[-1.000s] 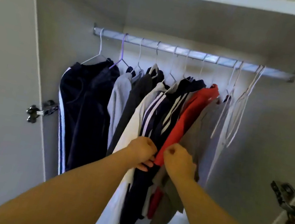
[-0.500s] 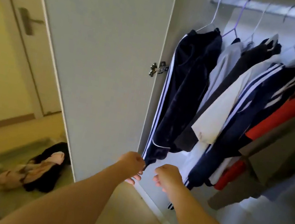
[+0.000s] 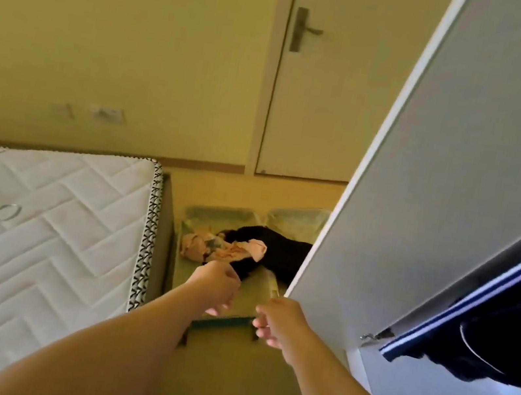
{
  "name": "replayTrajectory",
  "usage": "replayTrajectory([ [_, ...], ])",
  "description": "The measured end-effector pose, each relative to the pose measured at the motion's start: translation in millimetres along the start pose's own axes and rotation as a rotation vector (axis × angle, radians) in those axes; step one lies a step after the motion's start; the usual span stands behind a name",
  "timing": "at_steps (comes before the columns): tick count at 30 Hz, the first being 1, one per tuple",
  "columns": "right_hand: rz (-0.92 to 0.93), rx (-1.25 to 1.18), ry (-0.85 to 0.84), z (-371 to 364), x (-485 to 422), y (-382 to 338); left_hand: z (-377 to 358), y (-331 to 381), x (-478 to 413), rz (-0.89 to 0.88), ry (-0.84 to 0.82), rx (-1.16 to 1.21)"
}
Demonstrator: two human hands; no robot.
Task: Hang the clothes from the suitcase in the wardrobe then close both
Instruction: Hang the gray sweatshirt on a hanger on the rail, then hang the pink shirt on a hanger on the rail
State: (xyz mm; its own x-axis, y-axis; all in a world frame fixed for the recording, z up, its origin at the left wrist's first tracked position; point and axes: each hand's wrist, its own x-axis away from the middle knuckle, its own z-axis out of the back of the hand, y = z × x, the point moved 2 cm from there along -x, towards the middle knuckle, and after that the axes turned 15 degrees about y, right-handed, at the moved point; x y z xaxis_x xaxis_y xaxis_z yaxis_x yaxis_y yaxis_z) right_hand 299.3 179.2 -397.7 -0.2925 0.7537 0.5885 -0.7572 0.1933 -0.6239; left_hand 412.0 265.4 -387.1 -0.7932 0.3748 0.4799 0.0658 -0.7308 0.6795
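Wardrobe door [image 3: 442, 193]: stands open and hides the right edge of the suitcase. A dark striped garment [image 3: 489, 325] hangs inside the wardrobe, at far right.

Mattress [image 3: 37, 246]: bare and quilted, just left of the suitcase. A metal ring [image 3: 6, 212] lies on it.

Suitcase [image 3: 221, 319]: open on the floor between the mattress and the wardrobe door. The near part of its lining is bare; the clothes are bunched toward the far side.

Black garment [image 3: 281, 252]: the largest item left, crumpled, partly behind the door. Judged soft, limp and light, with no stiffness to lift by. Best gathered at the collar or shoulders so it hangs straight for a hanger. It may drag the piece tangled with it.

Pink garment [image 3: 229, 253]: thin, wrinkled cloth touching the black one and partly over it. Judged very light, with no risk of damage. A pinch at any bunched fold should lift it, but separate the two pieces first.

Left hand [image 3: 216, 288]: above the near part of the suitcase, close to the clothes, fingers loosely curled, holding nothing.

Right hand [image 3: 279, 321]: over the near rim, beside the bottom corner of the door, fingers loosely curled downward, empty.

Writing: no brand, label or text is legible on anything here.
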Motion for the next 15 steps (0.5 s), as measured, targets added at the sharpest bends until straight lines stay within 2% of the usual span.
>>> replayTrajectory([
  [4, -0.003, 0.048, -0.090, -44.2, -22.2, -31.8, 33.7, -13.0, -46.3, 0.046, 0.049, 0.001],
  [7, 0.010, 0.066, -0.082, -63.2, -51.8, -66.4, 50.5, -4.5, -93.0, 0.036, 0.097, 0.031],
  [11, -0.035, 0.113, -0.052, -87.0, -99.6, -117.3, 66.1, 11.9, -154.2, 0.063, 0.068, 0.074],
  [15, 0.007, 0.099, -0.060, -117.8, -148.4, -158.9, 84.1, 11.1, -219.7, 0.122, 0.090, 0.128],
])
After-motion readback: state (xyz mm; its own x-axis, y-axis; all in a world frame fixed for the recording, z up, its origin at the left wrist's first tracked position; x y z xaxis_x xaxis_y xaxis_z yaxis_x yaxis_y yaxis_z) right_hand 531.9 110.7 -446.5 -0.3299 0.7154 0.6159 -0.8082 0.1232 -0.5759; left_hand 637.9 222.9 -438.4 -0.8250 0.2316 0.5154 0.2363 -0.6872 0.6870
